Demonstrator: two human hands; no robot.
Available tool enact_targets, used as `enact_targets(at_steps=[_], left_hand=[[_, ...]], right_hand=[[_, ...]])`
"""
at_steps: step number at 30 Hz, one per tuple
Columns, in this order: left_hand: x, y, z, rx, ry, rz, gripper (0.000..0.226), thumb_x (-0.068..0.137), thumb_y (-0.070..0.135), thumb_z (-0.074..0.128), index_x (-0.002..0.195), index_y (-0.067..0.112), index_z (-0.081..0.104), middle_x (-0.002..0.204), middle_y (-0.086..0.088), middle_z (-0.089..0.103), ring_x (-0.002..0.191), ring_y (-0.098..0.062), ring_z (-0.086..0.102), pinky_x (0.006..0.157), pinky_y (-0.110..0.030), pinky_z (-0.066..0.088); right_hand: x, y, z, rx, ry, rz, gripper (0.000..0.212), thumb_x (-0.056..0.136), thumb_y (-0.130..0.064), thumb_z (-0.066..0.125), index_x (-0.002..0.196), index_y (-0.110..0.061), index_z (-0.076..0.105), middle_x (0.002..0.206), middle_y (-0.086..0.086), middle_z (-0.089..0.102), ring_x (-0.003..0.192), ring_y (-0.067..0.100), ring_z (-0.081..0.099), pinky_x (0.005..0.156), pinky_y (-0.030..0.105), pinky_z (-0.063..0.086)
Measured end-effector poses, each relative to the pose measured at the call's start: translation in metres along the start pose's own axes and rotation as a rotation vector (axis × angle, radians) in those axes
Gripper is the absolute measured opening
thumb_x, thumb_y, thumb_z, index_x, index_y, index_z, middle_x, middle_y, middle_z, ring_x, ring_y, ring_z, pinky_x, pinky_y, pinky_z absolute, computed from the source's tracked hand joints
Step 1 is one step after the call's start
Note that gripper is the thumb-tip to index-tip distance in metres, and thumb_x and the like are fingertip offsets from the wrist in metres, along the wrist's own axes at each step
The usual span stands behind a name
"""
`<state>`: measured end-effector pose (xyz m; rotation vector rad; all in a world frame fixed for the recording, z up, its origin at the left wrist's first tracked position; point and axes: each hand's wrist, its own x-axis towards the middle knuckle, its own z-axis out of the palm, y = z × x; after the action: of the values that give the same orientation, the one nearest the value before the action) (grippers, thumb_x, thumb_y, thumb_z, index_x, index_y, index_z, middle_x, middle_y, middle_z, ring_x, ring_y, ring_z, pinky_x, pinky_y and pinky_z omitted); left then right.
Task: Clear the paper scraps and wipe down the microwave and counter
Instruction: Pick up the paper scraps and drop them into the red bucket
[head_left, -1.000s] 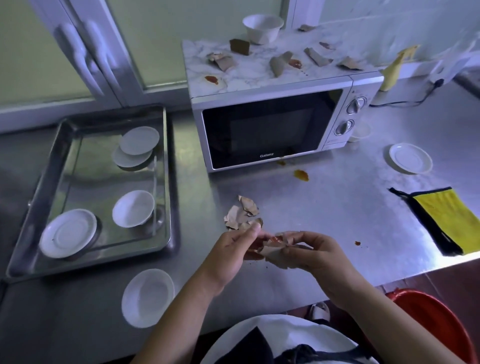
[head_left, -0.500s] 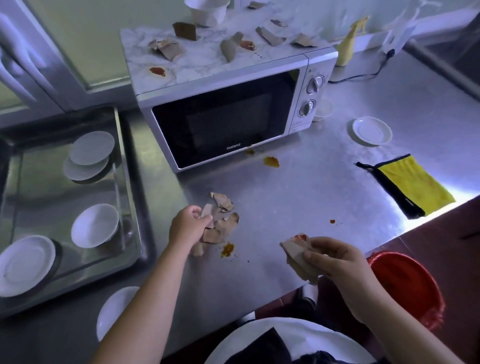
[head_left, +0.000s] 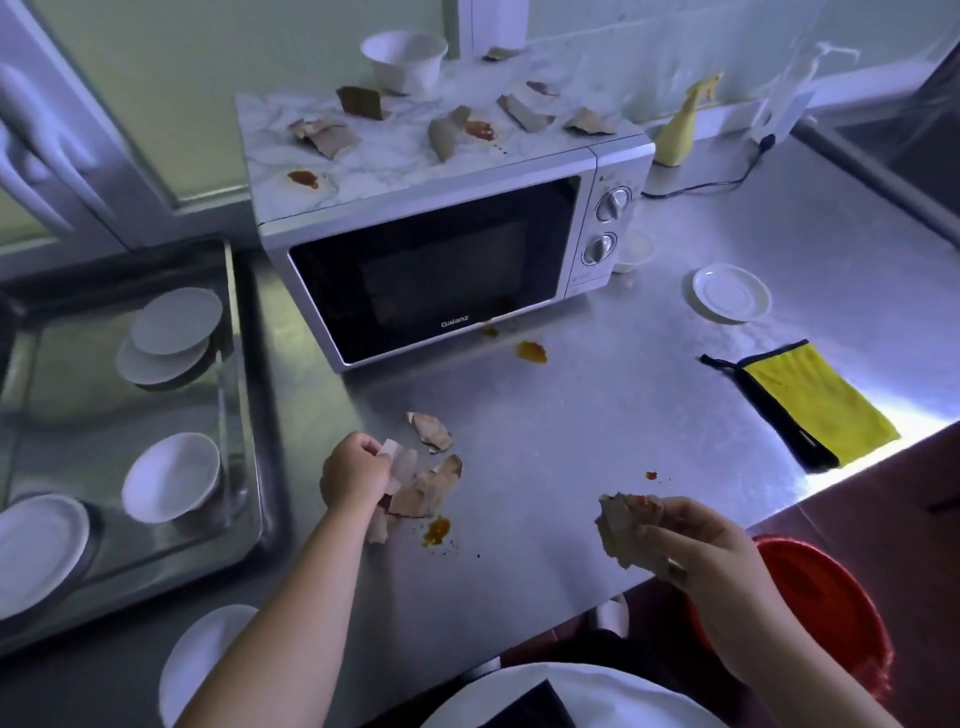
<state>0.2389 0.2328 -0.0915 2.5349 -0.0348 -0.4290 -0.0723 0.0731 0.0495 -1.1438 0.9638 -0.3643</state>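
Brown paper scraps (head_left: 426, 483) lie in a small heap on the steel counter (head_left: 597, 415), at about 6 o'clock from the microwave (head_left: 441, 270). The left hand (head_left: 353, 473) comes in from 7 o'clock with the forearm straight and the back of the hand turned up. Its curled fingers pinch a pale scrap at the left edge of this heap. The right hand (head_left: 691, 545) is at 4 o'clock from the heap, over the near edge of the counter, with its fingers closed around a crumpled bundle of scraps (head_left: 621, 525) that has a red smear on top. Other torn scraps (head_left: 327, 136) and red stains are on the marbled top of the microwave. An orange stain (head_left: 437, 530) is just beside the heap at 6 o'clock. A yellow cloth (head_left: 815, 410) lies well apart at 3 o'clock, and a red bucket (head_left: 821, 608) stands past the counter edge, at 4 o'clock from the right hand.
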Motion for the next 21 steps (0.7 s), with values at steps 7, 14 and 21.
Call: enact_targets(at_steps=[7, 14, 21], left_hand=[[-0.014, 0.002, -0.036, -0.344, 0.067, -0.045, 0.016, 0.08, 0.006, 0.061, 0.075, 0.022, 0.061, 0.086, -0.001, 0.069, 0.081, -0.024, 0.064, 0.067, -0.036, 0.055], [-0.119, 0.057, -0.056, -0.64, -0.105, 0.023, 0.02, 0.081, 0.005, 0.074, 0.076, 0.024, 0.067, 0.077, 0.004, 0.073, 0.065, -0.009, 0.064, 0.061, -0.024, 0.053], [-0.189, 0.097, -0.039, -0.83, -0.258, 0.073, 0.026, 0.077, -0.011, 0.073, 0.082, 0.014, 0.071, 0.077, -0.006, 0.072, 0.07, -0.015, 0.064, 0.065, -0.025, 0.052]], right_hand=[[0.034, -0.007, 0.003, -0.129, -0.114, -0.005, 0.015, 0.084, 0.013, 0.063, 0.087, 0.003, 0.073, 0.081, 0.034, 0.068, 0.065, 0.033, 0.055, 0.054, 0.033, 0.033], [0.067, -0.036, 0.016, -0.013, -0.469, 0.023, 0.02, 0.078, -0.003, 0.068, 0.089, 0.014, 0.063, 0.095, 0.031, 0.071, 0.078, 0.044, 0.07, 0.065, 0.037, 0.056], [0.089, -0.037, 0.025, -0.134, -0.573, 0.023, 0.009, 0.08, 0.008, 0.071, 0.083, 0.015, 0.067, 0.108, 0.006, 0.071, 0.093, 0.02, 0.069, 0.078, 0.028, 0.05]])
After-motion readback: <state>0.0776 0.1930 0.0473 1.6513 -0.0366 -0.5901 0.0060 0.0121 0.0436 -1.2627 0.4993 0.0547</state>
